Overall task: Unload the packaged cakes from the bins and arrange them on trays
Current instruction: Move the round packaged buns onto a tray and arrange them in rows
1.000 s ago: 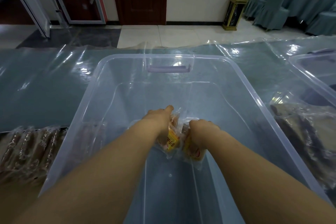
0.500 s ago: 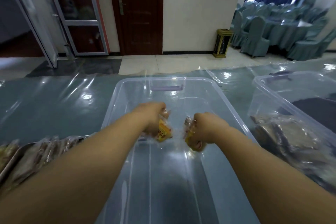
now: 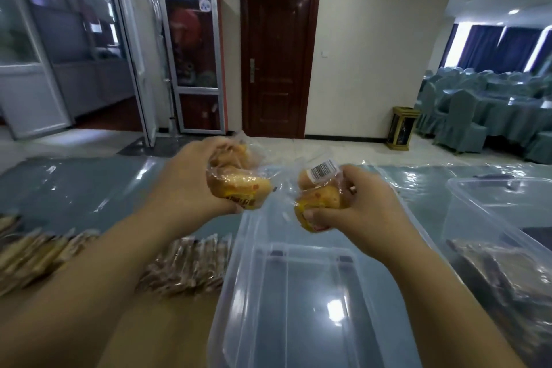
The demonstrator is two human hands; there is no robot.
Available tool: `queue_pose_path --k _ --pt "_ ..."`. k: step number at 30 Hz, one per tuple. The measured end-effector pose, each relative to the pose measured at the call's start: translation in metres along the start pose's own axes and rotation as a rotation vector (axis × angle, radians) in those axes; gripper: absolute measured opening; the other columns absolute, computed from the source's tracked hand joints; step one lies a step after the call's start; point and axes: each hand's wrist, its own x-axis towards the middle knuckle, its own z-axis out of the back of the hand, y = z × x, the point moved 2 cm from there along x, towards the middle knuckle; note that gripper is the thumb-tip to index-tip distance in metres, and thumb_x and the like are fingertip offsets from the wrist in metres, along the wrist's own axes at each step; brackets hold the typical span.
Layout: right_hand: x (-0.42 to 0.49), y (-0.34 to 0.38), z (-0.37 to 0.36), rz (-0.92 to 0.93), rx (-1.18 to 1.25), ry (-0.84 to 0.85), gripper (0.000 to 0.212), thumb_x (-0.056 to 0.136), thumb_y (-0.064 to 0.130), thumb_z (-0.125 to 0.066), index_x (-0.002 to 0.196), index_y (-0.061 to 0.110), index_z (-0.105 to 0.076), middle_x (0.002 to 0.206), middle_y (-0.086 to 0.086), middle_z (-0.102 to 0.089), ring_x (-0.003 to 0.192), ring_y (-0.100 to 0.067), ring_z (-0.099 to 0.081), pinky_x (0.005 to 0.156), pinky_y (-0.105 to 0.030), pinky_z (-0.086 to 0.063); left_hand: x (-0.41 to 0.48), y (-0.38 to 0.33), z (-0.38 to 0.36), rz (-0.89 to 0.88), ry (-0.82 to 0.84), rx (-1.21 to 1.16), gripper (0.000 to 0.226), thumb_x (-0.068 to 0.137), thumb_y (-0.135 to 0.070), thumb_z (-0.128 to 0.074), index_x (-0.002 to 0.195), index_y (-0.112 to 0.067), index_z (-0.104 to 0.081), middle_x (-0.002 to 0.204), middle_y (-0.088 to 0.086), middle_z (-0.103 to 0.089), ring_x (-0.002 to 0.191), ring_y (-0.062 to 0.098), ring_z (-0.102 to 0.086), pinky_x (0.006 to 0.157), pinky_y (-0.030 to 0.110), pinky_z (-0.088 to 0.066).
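Observation:
My left hand [image 3: 185,185] grips two golden packaged cakes [image 3: 236,179] in clear wrappers, held up above the far end of the clear plastic bin [image 3: 298,293]. My right hand [image 3: 361,206] grips more packaged cakes [image 3: 319,197], one showing a barcode label. Both hands are raised side by side, a short gap between them. The bin below them looks bare inside. A tray of brown packaged cakes [image 3: 185,266] lies to the bin's left, partly hidden by my left forearm.
A second clear bin [image 3: 495,209] with dark packaged cakes stands at the right. The table wears a glossy plastic sheet [image 3: 74,188]. Beyond it are a dark wooden door [image 3: 277,60], a small gold bin [image 3: 403,128] and covered chairs [image 3: 466,119].
Both hands have lifted the cakes up out of the bin to well above its rim. The camera has tilted upward, showing more of the room.

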Motion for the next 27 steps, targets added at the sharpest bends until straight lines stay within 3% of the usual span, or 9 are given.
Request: queue_pose_path --k 4,7,11,14,16,18,21,23,27 --pt "-0.036 0.053 -0.032 0.128 0.104 0.02 0.053 0.055 0.044 -0.082 0.1 0.042 -0.054 0.1 0.017 -0.058 0.086 0.008 -0.057 0.059 -0.005 -0.045 -0.054 0.025 0.051 0.013 -0.14 -0.066 0.086 0.042 -0.029 -0.093 0.112 -0.05 -0.048 0.111 -0.015 -0.056 0.093 -0.001 -0.06 0.071 0.014 -0.049" --pt "-0.063 0.09 -0.069 0.171 0.179 0.052 0.046 0.054 0.041 -0.082 0.092 0.042 -0.056 0.096 0.017 -0.06 0.086 0.016 -0.054 0.061 0.003 -0.039 -0.1 0.05 0.084 0.033 -0.192 -0.108 0.084 0.046 -0.022 -0.092 0.116 -0.043 -0.049 0.107 -0.02 -0.052 0.086 -0.025 -0.051 0.059 -0.004 -0.039" --pt "-0.1 0.133 -0.138 0.172 0.184 0.104 0.042 0.055 0.046 -0.08 0.09 0.043 -0.056 0.096 0.017 -0.06 0.087 0.012 -0.054 0.061 -0.005 -0.045 -0.166 0.101 0.129 0.106 -0.215 -0.099 0.088 0.046 -0.023 -0.091 0.122 -0.039 -0.049 0.11 -0.021 -0.049 0.09 -0.023 -0.048 0.061 0.001 -0.042" --pt "-0.128 0.164 -0.196 0.142 0.223 0.125 0.04 0.054 0.044 -0.083 0.087 0.04 -0.06 0.091 0.014 -0.064 0.084 0.007 -0.057 0.063 -0.008 -0.046 -0.212 0.147 0.169 0.149 -0.209 -0.104 0.084 0.045 -0.028 -0.091 0.115 -0.048 -0.048 0.114 -0.016 -0.053 0.1 -0.005 -0.055 0.076 0.012 -0.049" --pt "-0.144 0.182 -0.235 0.104 0.24 0.135 0.039 0.053 0.04 -0.086 0.083 0.032 -0.062 0.083 0.013 -0.065 0.077 0.003 -0.059 0.06 -0.011 -0.047 -0.243 0.177 0.193 0.193 -0.184 -0.118 0.084 0.042 -0.038 -0.089 0.112 -0.056 -0.046 0.113 -0.025 -0.051 0.103 0.001 -0.055 0.083 0.029 -0.052" --pt "-0.155 0.197 -0.271 0.073 0.237 0.164 0.04 0.053 0.04 -0.086 0.08 0.026 -0.06 0.08 0.013 -0.065 0.072 0.0 -0.06 0.059 -0.013 -0.047 -0.271 0.208 0.217 0.242 -0.175 -0.144 0.085 0.039 -0.045 -0.087 0.11 -0.063 -0.044 0.111 -0.034 -0.048 0.1 -0.004 -0.056 0.08 0.028 -0.053" --pt "-0.166 0.22 -0.321 0.031 0.239 0.259 0.046 0.052 0.049 -0.081 0.083 0.023 -0.06 0.086 0.005 -0.065 0.078 -0.011 -0.062 0.069 -0.036 -0.055 -0.306 0.254 0.249 0.345 -0.178 -0.133 0.09 0.038 -0.046 -0.088 0.115 -0.059 -0.045 0.115 -0.024 -0.051 0.103 0.005 -0.059 0.083 0.036 -0.054" --pt "-0.169 0.233 -0.349 0.017 0.241 0.299 0.048 0.051 0.05 -0.08 0.084 0.022 -0.059 0.086 0.003 -0.065 0.079 -0.015 -0.062 0.071 -0.042 -0.055 -0.324 0.281 0.266 0.396 -0.19 -0.104 0.089 0.038 -0.045 -0.088 0.116 -0.054 -0.046 0.114 -0.021 -0.053 0.101 0.004 -0.059 0.083 0.035 -0.054" --pt "-0.162 0.255 -0.401 0.012 0.271 0.361 0.043 0.054 0.039 -0.085 0.084 0.023 -0.06 0.084 0.005 -0.065 0.076 -0.01 -0.062 0.066 -0.034 -0.056 -0.344 0.32 0.294 0.43 -0.215 -0.055 0.08 0.041 -0.034 -0.091 0.106 -0.054 -0.05 0.107 -0.017 -0.054 0.093 -0.005 -0.056 0.072 0.02 -0.049"
